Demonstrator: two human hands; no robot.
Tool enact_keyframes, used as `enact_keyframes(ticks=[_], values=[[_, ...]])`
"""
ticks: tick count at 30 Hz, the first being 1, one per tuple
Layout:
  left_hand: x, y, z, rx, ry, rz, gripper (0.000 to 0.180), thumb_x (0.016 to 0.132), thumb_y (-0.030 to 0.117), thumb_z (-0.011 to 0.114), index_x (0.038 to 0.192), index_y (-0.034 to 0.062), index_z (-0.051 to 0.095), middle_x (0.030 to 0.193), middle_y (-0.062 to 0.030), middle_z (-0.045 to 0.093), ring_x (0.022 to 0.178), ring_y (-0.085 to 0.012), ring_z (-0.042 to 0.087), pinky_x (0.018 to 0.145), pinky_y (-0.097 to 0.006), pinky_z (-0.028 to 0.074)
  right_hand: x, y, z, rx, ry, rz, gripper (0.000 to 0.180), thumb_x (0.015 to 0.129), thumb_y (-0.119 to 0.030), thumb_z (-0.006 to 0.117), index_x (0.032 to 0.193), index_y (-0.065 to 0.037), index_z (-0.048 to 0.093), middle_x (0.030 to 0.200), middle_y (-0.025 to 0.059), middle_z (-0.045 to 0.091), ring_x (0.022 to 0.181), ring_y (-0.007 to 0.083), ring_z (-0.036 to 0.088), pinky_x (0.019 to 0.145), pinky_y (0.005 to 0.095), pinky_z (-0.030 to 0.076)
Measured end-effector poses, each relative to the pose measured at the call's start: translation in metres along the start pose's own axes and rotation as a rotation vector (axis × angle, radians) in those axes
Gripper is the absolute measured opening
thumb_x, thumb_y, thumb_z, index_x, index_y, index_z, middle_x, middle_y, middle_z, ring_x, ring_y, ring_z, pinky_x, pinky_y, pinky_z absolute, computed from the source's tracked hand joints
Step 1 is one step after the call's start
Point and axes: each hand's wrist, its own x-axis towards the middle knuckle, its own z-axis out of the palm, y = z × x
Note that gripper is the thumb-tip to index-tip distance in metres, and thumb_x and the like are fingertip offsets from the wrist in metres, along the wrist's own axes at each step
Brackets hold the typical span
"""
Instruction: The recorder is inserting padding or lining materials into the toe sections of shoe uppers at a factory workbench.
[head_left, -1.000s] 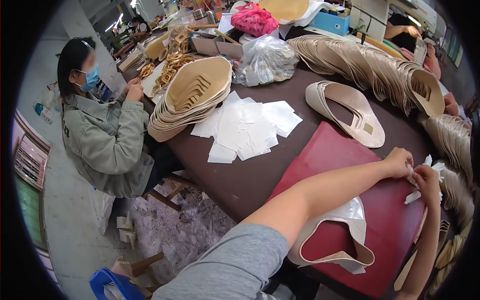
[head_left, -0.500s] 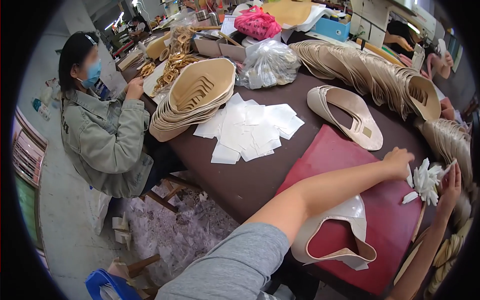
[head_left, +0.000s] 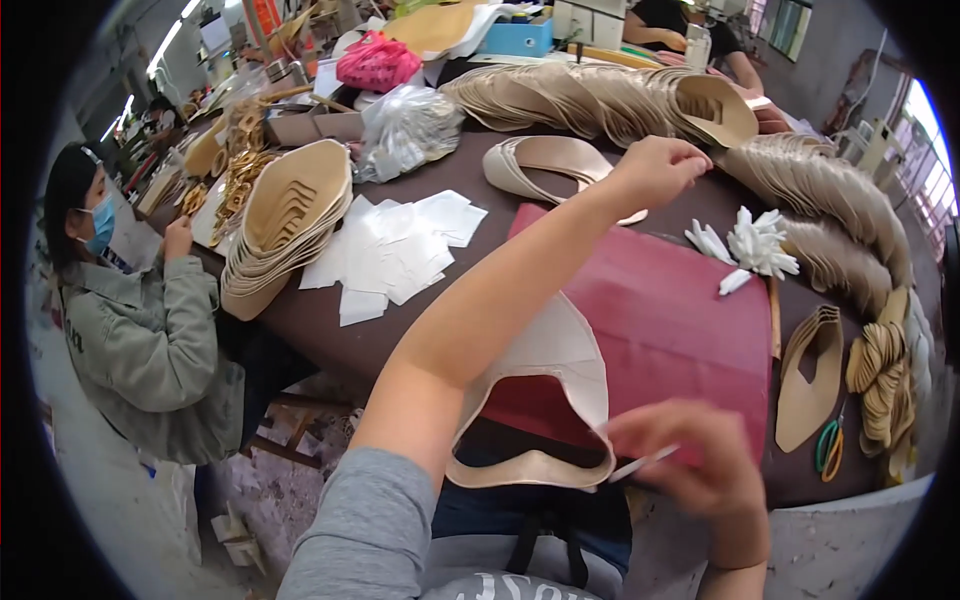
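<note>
My left hand [head_left: 662, 172] is raised over the far side of the table, its fingers pinched together; whatever they hold is too small to make out. Near the table's front edge, my right hand [head_left: 705, 460], blurred by motion, holds a thin white strip [head_left: 645, 463]. Just left of it lies a beige shoe upper [head_left: 550, 345] with its pale lining showing, partly on the red mat [head_left: 690, 330] and partly hidden by my left forearm. A bunch of white strips [head_left: 762, 243] lies past the mat's far right corner. Another beige shoe upper [head_left: 540, 160] rests behind my left wrist.
White paper pieces [head_left: 385, 250] and nested beige uppers [head_left: 285, 225] lie to the left, near a masked person [head_left: 150, 310]. Long rows of stacked uppers [head_left: 580, 95] line the far and right sides. Scissors [head_left: 829, 448] and a single beige piece [head_left: 810, 375] sit at right.
My view has swung right. My right hand has come from the white strips back to the near upper, carrying one strip. My left hand has moved away from the strips toward the far side.
</note>
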Motion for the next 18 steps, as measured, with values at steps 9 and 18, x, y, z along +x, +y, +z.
enact_keyframes(ticks=[9,18], values=[[0.012,0.049,-0.064,-0.798,-0.057,0.050,0.034,0.093,0.024,0.050,0.111,-0.0041,0.060,0.102,-0.0144,0.067,0.091,-0.0239,0.066,0.077,-0.031,0.054,0.025,0.055,0.004,0.126,-0.049,0.232,0.013,0.093,-0.012,0.053,0.100,-0.001,0.054,0.098,0.0132,0.068,0.073,0.0186,0.062,0.065,0.0293,0.047],[-0.151,0.110,-0.012,0.704,-0.505,0.006,0.055,0.085,0.026,0.066,0.129,-0.0023,0.049,0.115,-0.0186,0.061,0.096,-0.0312,0.063,0.088,-0.035,0.049,0.033,0.074,-0.017,0.526,0.644,-0.016,0.014,0.090,-0.003,0.060,0.103,-0.002,0.060,0.093,0.0070,0.064,0.070,0.0096,0.055,0.065,0.0207,0.046]])
